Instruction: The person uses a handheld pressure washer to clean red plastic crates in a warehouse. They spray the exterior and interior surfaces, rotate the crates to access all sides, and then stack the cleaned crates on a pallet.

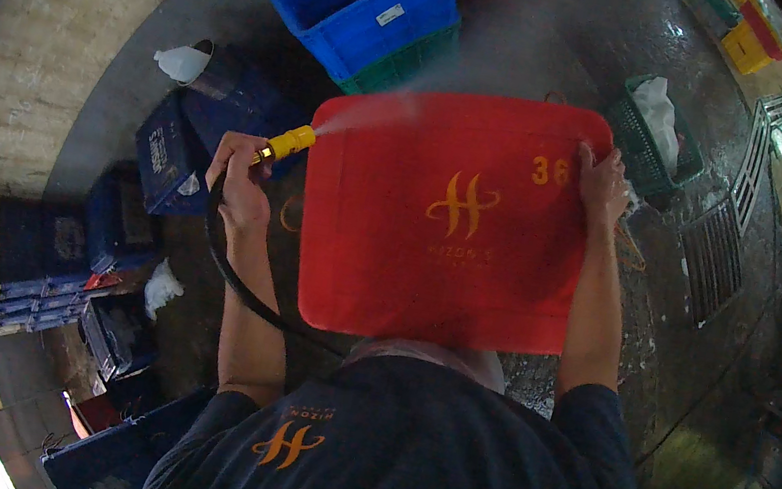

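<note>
In my left hand [243, 181] is a yellow hose nozzle [289, 143] on a black hose [243, 294] that curves back under my forearm. A white spray of water leaves the nozzle and passes over the upper left of a large red plastic lid or box [391, 244], its broad face towards me, marked with a yellow emblem and numerals. My right hand [603, 185] grips its upper right edge, fingers partly round the corner. The red piece stands tilted before my body, its lower edge near my waist.
A blue crate [373, 10] sits on a green crate [411, 58] ahead. A green basket [652, 170] holding a white item is at the right, near a floor drain grate [710, 262]. Dark blue boxes [20, 242] are stacked left; a metal bucket [216, 70] lies near the wall. The floor is wet.
</note>
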A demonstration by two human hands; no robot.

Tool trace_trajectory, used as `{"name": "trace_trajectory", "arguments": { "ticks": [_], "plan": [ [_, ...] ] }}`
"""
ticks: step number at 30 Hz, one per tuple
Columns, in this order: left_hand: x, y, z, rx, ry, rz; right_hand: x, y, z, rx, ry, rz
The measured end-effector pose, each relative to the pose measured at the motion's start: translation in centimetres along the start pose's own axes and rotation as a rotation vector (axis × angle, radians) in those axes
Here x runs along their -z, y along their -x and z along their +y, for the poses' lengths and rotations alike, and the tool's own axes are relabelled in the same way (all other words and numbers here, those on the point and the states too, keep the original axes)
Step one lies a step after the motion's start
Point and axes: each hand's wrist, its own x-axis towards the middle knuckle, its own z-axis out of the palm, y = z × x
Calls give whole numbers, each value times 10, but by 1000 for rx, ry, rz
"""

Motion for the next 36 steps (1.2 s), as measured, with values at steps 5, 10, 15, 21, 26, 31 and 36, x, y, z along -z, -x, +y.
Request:
{"name": "trace_trajectory", "arguments": {
  "ticks": [5, 10, 15, 21, 26, 31, 36],
  "plan": [
    [-1, -2, -1, 14, -10, 48, -1, 0, 3, -12, -45, -27],
    [-38, 15, 10, 18, 90, -132, -1, 9, -6, 7, -67, 37],
    [-86, 58, 24, 11, 127, -376, -11, 2, -5, 14, -124, 94],
    [-87, 54, 33, -103, 38, -262, -24, -1, 3, 21, -201, 141],
    [-77, 38, 29, -49, 40, -138, -40, -7, 7, 71, -213, 151],
    [-122, 85, 37, -119, -23, -473, -19, -8, 4, 8, -250, 40],
    [-97, 79, 36, -87, -30, -344, -29, -18, 13, 2, -224, 45]
  ]
}}
